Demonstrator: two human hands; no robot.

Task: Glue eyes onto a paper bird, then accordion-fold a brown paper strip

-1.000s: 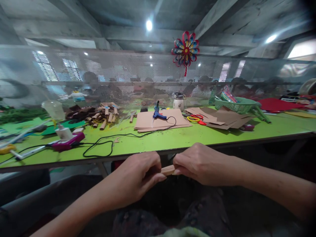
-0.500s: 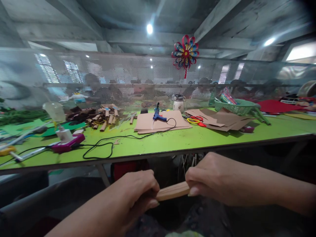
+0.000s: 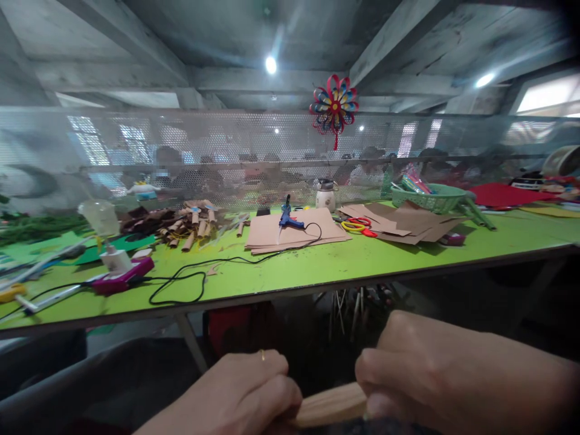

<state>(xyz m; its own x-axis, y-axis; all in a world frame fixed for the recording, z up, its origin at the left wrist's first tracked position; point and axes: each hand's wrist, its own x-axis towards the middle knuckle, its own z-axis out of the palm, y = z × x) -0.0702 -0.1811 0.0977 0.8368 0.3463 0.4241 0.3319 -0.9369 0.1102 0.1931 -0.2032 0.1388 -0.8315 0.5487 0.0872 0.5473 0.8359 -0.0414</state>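
In the head view, low in front of the table, my left hand [image 3: 254, 386] and my right hand [image 3: 403, 374] are closed around the two ends of a light wooden stick [image 3: 331, 405]. The stick shows a wood grain between my fists and rises slightly toward the right; its ends are hidden in my hands. Beyond it, a blue hot glue gun [image 3: 290, 220] rests on a stack of brown cardboard sheets [image 3: 258, 241]. Scissors with red and yellow handles [image 3: 356, 228] lie just right of that stack.
The green table [image 3: 254, 281] carries a black cord, a purple power strip [image 3: 122, 277], several small brown rolls [image 3: 202, 226] and a green basket [image 3: 428, 202]. A white jug [image 3: 325, 194] stands before the perforated metal screen [image 3: 244, 139]. A red flower ornament [image 3: 335, 107] hangs above.
Both my hands have moved down and closer to me with the stick still held between them. The view has tilted up slightly. Things on the table have stayed in place.
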